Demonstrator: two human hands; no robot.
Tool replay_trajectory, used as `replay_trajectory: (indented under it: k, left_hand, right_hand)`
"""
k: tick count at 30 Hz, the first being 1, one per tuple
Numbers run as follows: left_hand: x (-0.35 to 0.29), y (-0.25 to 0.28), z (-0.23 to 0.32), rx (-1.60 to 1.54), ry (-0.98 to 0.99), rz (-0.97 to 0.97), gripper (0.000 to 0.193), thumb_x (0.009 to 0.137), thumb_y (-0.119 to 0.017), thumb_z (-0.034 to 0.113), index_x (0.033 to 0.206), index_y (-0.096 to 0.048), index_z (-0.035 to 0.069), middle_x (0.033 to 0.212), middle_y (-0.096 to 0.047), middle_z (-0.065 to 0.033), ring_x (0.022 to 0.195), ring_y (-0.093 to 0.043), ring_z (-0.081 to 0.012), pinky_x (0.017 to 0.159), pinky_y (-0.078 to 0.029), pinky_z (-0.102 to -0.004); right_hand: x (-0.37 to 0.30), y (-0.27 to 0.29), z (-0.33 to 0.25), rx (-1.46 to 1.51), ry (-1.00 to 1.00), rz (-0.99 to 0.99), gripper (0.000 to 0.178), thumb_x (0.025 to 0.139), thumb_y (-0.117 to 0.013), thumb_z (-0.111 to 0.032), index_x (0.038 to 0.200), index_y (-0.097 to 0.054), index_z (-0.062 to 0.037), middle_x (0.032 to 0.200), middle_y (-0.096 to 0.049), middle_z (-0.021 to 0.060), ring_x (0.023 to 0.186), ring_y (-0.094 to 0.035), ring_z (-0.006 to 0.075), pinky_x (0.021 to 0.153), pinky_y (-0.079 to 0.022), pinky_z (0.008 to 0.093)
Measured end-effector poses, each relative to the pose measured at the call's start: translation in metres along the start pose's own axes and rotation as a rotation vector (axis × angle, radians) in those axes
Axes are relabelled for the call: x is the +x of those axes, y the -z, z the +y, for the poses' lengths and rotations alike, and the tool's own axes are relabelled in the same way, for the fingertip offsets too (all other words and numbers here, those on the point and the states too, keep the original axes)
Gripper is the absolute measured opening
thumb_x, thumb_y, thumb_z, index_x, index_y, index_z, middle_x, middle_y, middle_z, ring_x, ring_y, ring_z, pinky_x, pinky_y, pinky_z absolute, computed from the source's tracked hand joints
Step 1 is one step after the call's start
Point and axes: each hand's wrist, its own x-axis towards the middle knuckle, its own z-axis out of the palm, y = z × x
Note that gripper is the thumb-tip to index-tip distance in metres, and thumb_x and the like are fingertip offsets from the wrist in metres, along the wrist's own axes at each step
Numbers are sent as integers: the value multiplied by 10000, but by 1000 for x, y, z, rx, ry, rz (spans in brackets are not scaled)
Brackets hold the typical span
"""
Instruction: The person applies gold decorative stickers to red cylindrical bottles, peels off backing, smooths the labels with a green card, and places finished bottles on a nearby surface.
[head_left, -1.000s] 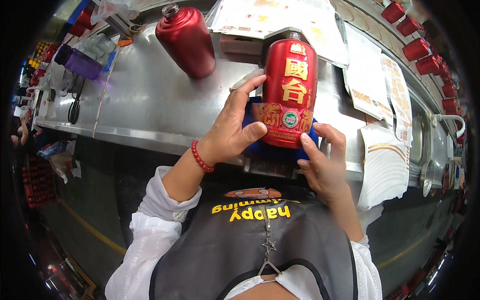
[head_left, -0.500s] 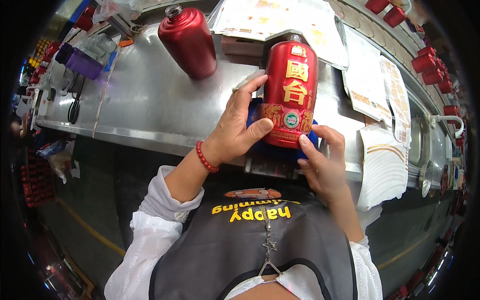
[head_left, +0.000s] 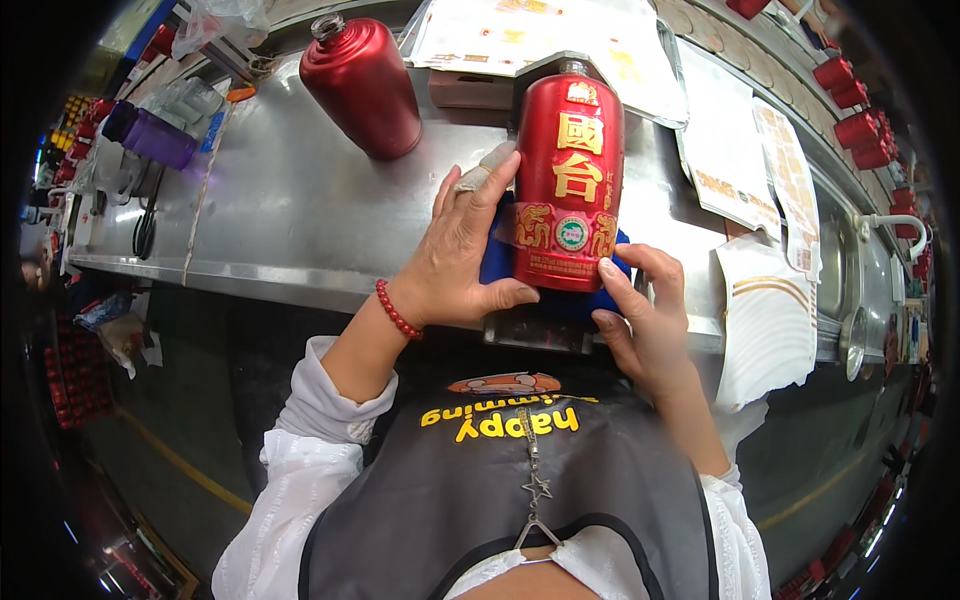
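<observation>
A red bottle (head_left: 557,222) with raised gold characters and a dragon-patterned label band lies tilted back on a blue support (head_left: 497,262), its clear glass neck away from me. My left hand (head_left: 450,245) is open along its left side, fingers stretched, one wrapped in pale tape. The left thumb lies by the bottle's lower left edge. With bent fingers, my right hand (head_left: 645,315) holds the lower right edge, a fingertip at the label's end. A plain red bottle (head_left: 362,88) without a label stands farther left on the metal table (head_left: 270,200).
Printed sheets (head_left: 460,40) lie in a stack behind the bottle, with more sheets (head_left: 725,145) at the right. White curved labels (head_left: 765,310) hang over the front edge. A purple drinking bottle (head_left: 160,138) lies at the left. Several red bottles (head_left: 865,140) line the far right.
My left thumb has slid off the label band to the bottle's lower left edge. My right fingers stay at the lower right edge. The whole view has shifted slightly.
</observation>
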Motion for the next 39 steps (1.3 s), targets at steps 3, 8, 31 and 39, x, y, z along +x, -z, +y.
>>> replay_trajectory:
  k: [3,8,31,39]
  left_hand:
    - [5,7,2,150,-42,-31,1081,784,-645,739,1556,-280,76,1467,-454,-216,1417,-355,-401,1193,-119,-596]
    - [11,18,22,325,-101,16,1039,804,-636,726,1540,-319,63,1435,-480,-220,1388,-379,-401,1189,-157,-571]
    - [2,1,38,407,-164,259,690,818,-758,398,1448,-530,232,1325,-626,34,1376,-389,-276,1211,-102,-587]
    - [-23,-21,52,339,44,288,627,860,-732,346,1412,-569,98,1235,-686,-109,1370,-406,-363,1198,-97,-583]
  right_hand:
    - [0,-1,-1,-11,-18,49,590,751,-796,-78,1317,-630,-72,1269,-554,177,1130,-538,349,949,-465,442]
    - [8,-4,-5,-44,-43,66,635,737,-798,-55,1343,-607,-65,1270,-558,174,1127,-539,353,951,-459,445]
    - [6,-11,0,-59,-69,77,601,754,-747,46,1333,-608,-40,1266,-542,201,1146,-537,355,955,-466,437]
    - [4,-15,4,-30,-49,67,649,731,-754,65,1351,-602,-52,1260,-549,197,1133,-544,353,955,-467,424]
